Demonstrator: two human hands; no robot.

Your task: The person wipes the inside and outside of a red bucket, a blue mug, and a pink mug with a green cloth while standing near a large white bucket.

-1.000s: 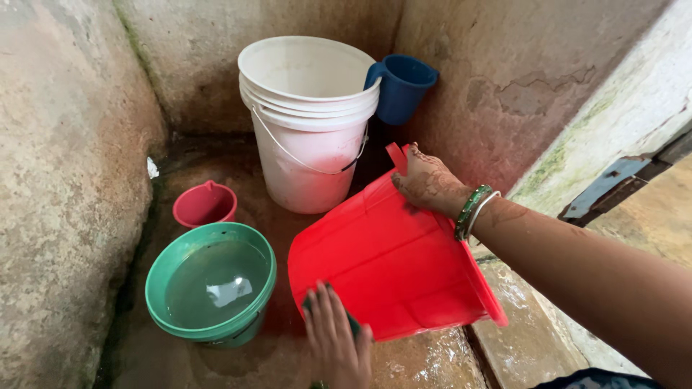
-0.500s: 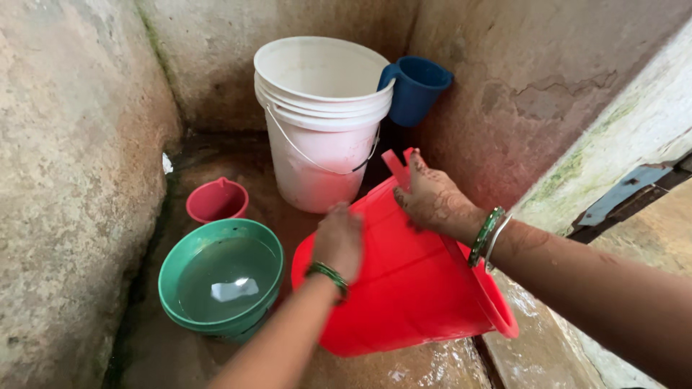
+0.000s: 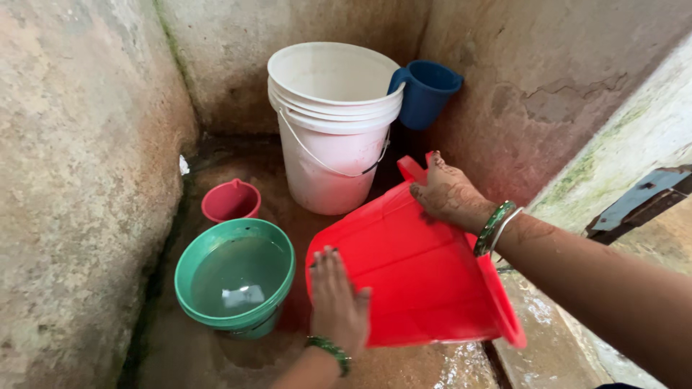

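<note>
Seen from the head camera, a red tub [image 3: 414, 277] lies tipped on its side on the wet floor [image 3: 216, 356] of a rough concrete corner, its base toward the corner and its rim facing the person. The left hand [image 3: 337, 302] lies flat against the tub's lower side, fingers [image 3: 321, 266] straight and close together, pressing rather than gripping. The right hand [image 3: 448, 196] rests on the upper edge of the tub near its base, fingers slightly spread and curved over the plastic, a green bangle [image 3: 492, 227] at the wrist. Just left of the tub stands a green basin [image 3: 193, 284] holding water. Behind that sits a small pink mug [image 3: 231, 200]. A tall white bucket [image 3: 333, 137] stands at the back, with a blue mug [image 3: 427, 92] hanging on its rim against the wall [image 3: 548, 79].
</note>
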